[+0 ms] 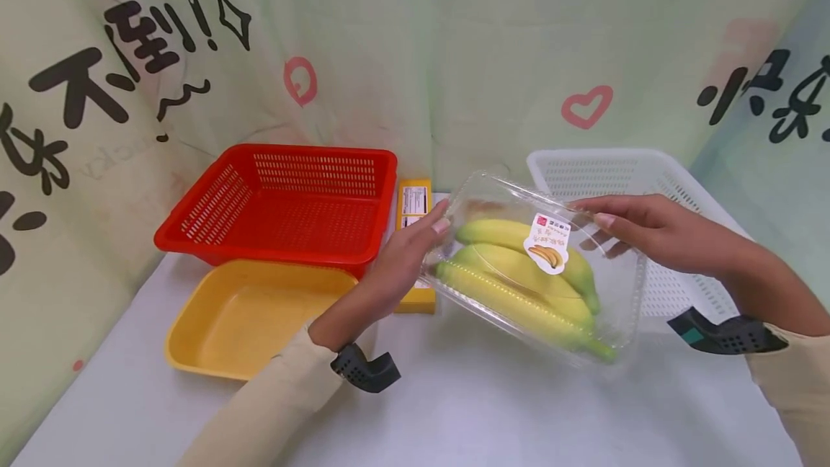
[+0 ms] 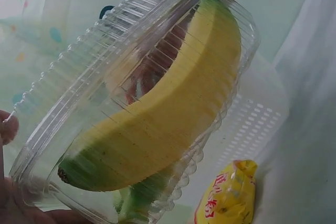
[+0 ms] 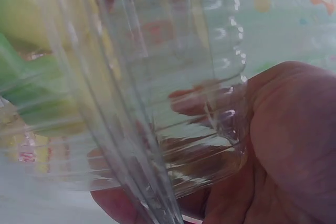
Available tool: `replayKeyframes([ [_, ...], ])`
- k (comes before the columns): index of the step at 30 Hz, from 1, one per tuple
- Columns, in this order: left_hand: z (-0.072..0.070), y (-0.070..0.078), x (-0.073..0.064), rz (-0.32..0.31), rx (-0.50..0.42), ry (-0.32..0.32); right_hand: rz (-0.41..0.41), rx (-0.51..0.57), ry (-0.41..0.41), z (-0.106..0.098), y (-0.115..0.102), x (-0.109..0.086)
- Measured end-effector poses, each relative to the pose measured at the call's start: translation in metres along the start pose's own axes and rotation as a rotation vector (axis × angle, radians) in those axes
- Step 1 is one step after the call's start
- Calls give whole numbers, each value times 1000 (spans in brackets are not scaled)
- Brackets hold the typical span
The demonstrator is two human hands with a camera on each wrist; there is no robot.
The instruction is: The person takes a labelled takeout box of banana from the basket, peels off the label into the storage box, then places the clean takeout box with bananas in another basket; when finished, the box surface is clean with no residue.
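Observation:
A clear plastic clamshell box point(image 1: 622, 287) with several bananas point(image 1: 528, 283) inside is held tilted above the table. A white label point(image 1: 547, 242) with a banana picture sits on its lid. My left hand point(image 1: 398, 261) grips the left edge, thumb on top. My right hand point(image 1: 658, 229) grips the upper right corner, its fingers point(image 3: 189, 103) showing through the plastic. In the left wrist view, a banana point(image 2: 157, 114) with green ends lies against the ribbed wall.
A red basket point(image 1: 311, 254) stands back left, with a yellow tray point(image 1: 214, 316) before it. Behind my left hand lies a yellow box point(image 1: 415, 301). A white basket point(image 1: 596, 161) is at back right. The left wrist view shows a yellow package point(image 2: 228, 195) with red lettering.

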State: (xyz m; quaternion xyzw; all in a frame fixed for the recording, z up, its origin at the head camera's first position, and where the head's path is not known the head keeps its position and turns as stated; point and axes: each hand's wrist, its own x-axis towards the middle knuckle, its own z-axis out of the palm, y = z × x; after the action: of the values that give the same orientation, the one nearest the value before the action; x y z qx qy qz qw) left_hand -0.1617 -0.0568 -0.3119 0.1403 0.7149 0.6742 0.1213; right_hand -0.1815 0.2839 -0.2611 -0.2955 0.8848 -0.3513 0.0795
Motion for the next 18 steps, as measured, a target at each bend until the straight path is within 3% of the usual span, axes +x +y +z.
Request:
replayKeyframes([
  [12,1,1,-30,-11,97,29,-15,9,-34,11,-5,7],
  [18,0,-3,-38,-7,166,61,-37,73,-87,16,-7,13],
])
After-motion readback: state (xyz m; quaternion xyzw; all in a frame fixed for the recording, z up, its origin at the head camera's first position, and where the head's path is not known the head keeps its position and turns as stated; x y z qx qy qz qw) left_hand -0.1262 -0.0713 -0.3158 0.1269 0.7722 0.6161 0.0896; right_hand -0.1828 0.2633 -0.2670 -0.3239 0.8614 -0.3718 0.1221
